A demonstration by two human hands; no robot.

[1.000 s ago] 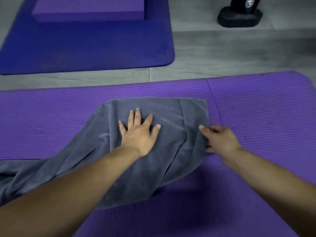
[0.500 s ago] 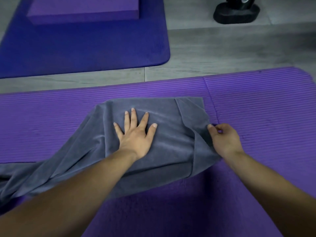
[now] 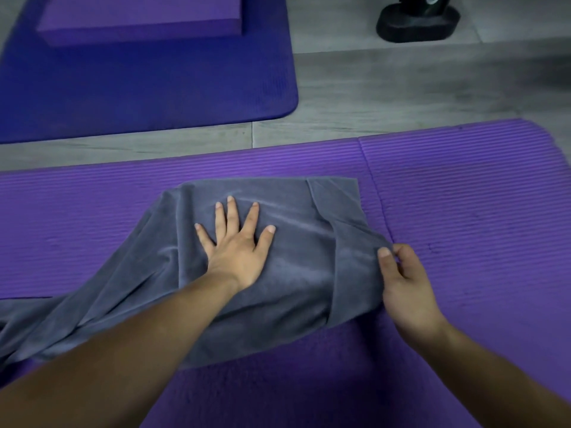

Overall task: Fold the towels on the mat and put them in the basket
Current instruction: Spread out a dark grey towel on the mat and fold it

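Observation:
A grey towel [image 3: 302, 270] lies on the ribbed purple mat [image 3: 463, 196], its left part trailing in loose folds toward the left edge of the view. My left hand [image 3: 236, 242] presses flat on the middle of the towel with fingers spread. My right hand [image 3: 401, 276] pinches the towel's right edge between thumb and fingers and holds it slightly pulled to the right. No basket is in view.
A dark blue mat [image 3: 154, 81] with a purple foam block [image 3: 139, 17] on it lies at the back left across a strip of grey floor. A black base of some stand [image 3: 417, 21] sits on the floor at the back right.
My right hand has taken hold of the towel's right edge and drawn it a little to the right, lifting a fold. My left hand stays pressed flat on the towel.

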